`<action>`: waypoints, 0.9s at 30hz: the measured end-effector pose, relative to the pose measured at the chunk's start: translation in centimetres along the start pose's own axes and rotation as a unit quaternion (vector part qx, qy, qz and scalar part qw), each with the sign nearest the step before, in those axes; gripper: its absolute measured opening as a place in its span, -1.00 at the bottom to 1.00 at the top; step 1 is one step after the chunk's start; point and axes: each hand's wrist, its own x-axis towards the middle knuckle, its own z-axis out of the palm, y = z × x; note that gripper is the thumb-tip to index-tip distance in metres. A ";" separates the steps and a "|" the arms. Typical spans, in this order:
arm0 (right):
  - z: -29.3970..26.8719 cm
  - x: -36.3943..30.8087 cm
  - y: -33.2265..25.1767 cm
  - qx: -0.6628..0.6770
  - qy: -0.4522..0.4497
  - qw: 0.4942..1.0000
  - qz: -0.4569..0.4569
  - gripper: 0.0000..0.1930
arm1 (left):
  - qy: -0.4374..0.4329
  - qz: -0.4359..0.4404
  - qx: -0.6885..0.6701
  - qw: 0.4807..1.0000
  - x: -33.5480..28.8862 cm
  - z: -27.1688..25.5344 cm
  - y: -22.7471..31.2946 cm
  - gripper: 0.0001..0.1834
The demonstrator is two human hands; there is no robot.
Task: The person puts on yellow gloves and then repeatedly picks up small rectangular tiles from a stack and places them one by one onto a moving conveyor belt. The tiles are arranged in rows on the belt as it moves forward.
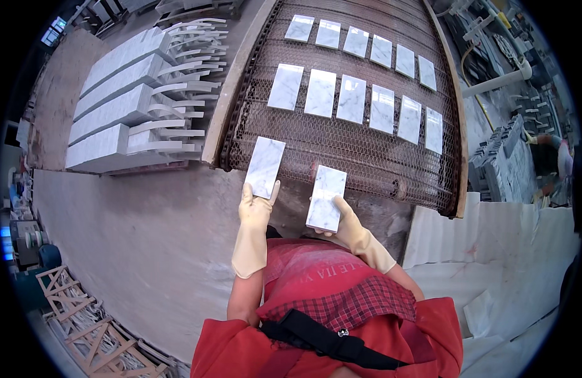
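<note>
My left hand [256, 211], in a cream rubber glove, grips the near end of a white marble tile [265, 167] with grey veins. The far end of that tile lies over the near edge of a wire-mesh conveyor belt [360, 150]. Close to my body, my right hand [354, 232], gloved the same way, is closed around the side and underside of another marble tile [327, 196]. It looks thick at its edge; I cannot tell whether it is several tiles stacked. Two rows of similar glossy tiles [320, 93] lie spaced out on the mesh.
Wooden rails [242, 82] border the belt. Left of it stand stacks of long white stone slabs [114, 120] with curved strips jutting toward the belt. Wooden crate frames [92, 327] are at lower left. Pale corrugated sheeting [480, 246] lies at right, beneath pipes [502, 80] and stacked stone pieces.
</note>
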 end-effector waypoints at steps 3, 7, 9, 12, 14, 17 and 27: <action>-0.2 0.0 -0.1 -0.010 -0.012 1.000 0.000 -0.32 | -0.009 -0.105 -0.085 0.991 0.9 -2.9 1.7 -0.51; 0.3 -0.6 -1.2 -0.100 0.021 0.994 -0.031 -0.39 | 0.111 0.010 0.125 0.986 0.9 0.0 -1.0 -0.50; 0.9 -0.9 -1.5 -0.159 0.052 0.985 -0.051 -0.40 | 0.144 0.020 0.182 0.973 0.2 1.7 -1.6 -0.50; 2.0 -0.6 -1.5 -0.199 0.107 0.972 -0.066 -0.42 | 0.170 0.013 0.169 0.971 0.3 2.2 -1.2 -0.51; 2.3 0.3 -1.3 -0.188 0.123 0.971 -0.077 -0.49 | 0.166 0.019 0.142 0.976 0.7 1.5 -1.0 -0.52; 2.7 2.3 -1.7 -0.210 0.134 0.963 -0.100 -0.48 | 0.165 0.034 0.126 0.978 1.4 1.0 -1.4 -0.52; 5.4 7.0 -3.0 -0.279 0.215 0.932 -0.086 -0.42 | 0.167 0.011 0.195 0.966 0.9 2.3 -1.4 -0.44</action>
